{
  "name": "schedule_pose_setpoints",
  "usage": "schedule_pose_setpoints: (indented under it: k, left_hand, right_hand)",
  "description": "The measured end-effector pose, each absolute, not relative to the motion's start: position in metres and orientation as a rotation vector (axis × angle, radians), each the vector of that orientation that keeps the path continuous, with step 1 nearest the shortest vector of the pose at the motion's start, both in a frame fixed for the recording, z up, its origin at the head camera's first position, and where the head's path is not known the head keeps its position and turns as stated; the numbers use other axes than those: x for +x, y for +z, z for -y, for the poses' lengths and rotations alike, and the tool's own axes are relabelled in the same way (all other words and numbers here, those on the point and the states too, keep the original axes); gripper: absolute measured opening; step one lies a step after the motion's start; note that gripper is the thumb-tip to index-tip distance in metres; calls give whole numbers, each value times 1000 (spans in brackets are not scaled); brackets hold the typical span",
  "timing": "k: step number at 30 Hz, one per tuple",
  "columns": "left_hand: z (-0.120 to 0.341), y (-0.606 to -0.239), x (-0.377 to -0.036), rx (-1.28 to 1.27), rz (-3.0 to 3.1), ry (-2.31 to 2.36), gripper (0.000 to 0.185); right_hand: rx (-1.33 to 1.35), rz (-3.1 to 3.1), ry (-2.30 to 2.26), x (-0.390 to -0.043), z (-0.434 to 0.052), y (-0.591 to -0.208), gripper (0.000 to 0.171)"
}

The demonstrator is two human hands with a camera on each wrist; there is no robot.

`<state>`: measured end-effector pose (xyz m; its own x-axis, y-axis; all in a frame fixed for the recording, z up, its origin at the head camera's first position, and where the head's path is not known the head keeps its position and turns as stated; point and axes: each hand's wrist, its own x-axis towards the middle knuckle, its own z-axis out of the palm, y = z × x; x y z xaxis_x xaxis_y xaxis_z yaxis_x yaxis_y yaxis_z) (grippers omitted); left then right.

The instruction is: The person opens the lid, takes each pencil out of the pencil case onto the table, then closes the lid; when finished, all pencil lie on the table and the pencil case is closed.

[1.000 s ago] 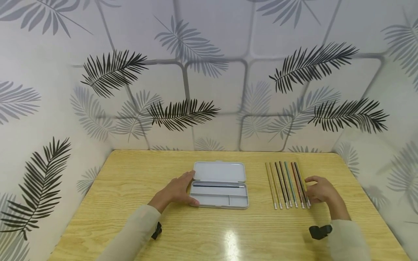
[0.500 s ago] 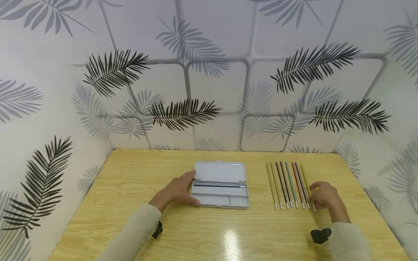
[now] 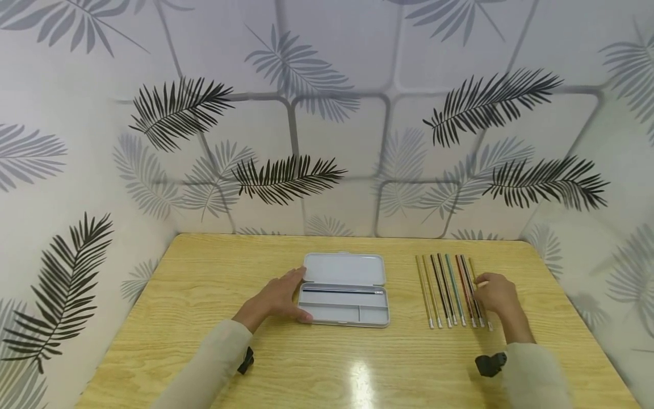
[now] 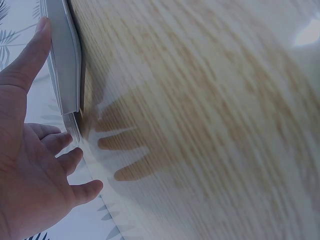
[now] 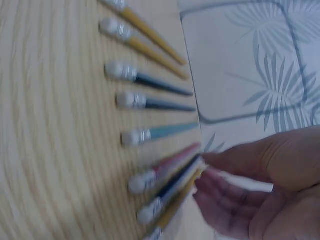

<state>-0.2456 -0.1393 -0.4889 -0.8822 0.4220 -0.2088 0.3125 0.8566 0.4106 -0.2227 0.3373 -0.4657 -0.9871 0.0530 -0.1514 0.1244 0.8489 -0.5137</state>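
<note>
Right hand (image 3: 494,295) pinches the yellow pencil (image 3: 481,295), rightmost in the row of pencils (image 3: 449,291) on the worktop (image 3: 204,295); its long axis runs near-to-far, eraser end nearest. Left hand (image 3: 276,298), fingers relaxed, rests against the open pencil case (image 3: 343,289).

The bench (image 3: 204,284) in front of me is pale yellow wood with a wavy grain and rounded far corners. Its top is glossy, and a bright glare (image 3: 361,378) sits on the near part, right below my view. Walls (image 3: 332,57) close the bench in at the back and on both sides. They are white and carry a loose grid of grey lines with rounded corners. Palm leaves are printed all over them, some faint grey, others solid black. One black leaf (image 3: 286,179) lies nearly level on the back wall, and another black leaf (image 3: 61,289) slants upward on the left wall, close to the bench's left edge.
</note>
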Motion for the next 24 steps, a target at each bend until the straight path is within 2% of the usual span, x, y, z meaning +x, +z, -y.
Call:
schedule_pose_setpoints:
  k: [11,24]
  left_hand:
    - [140,-490,-246,546,-2741,550,123]
    - [141,-494,-248,557,-2741,534,123]
  right_hand:
    - [-340,-2804,-1203,-246,-263,-477,33]
    - [-548,-2621,-1304,-249,-194,-490,25]
